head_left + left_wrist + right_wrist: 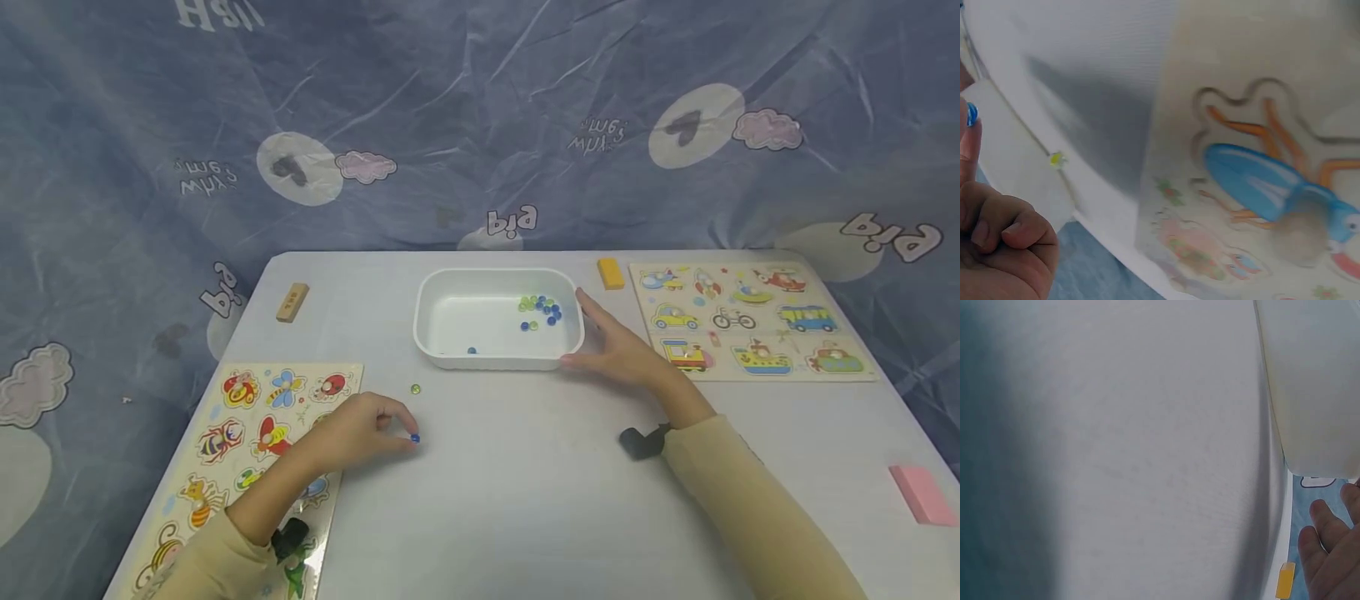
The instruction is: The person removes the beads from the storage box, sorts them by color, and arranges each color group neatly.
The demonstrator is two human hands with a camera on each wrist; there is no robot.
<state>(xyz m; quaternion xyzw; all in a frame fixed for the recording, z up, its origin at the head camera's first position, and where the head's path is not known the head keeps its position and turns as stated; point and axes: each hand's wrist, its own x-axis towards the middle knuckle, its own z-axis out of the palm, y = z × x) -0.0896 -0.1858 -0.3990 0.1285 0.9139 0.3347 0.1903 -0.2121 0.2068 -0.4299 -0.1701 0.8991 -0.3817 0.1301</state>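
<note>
Between thumb and index finger, my left hand [352, 431] pinches a small blue marble [415, 437] just above the table, beside the insect puzzle board. The marble also appears at the left edge of the left wrist view. A yellow-green marble [416, 389] lies on the table a little beyond that hand. My right hand [624, 350] rests against the right end of a white tray [495, 363], thumb at the near corner and fingers spread toward the far corner. Inside the tray, several blue and green marbles cluster at the right, and a blue marble [472, 351] sits near the front wall.
The insect puzzle board [251, 479] lies under my left forearm. A vehicle puzzle board [750, 321] is at the back right. A yellow block [611, 273] stands right of the tray, a wooden block [292, 302] at the back left, and a pink block [923, 495] near the right edge.
</note>
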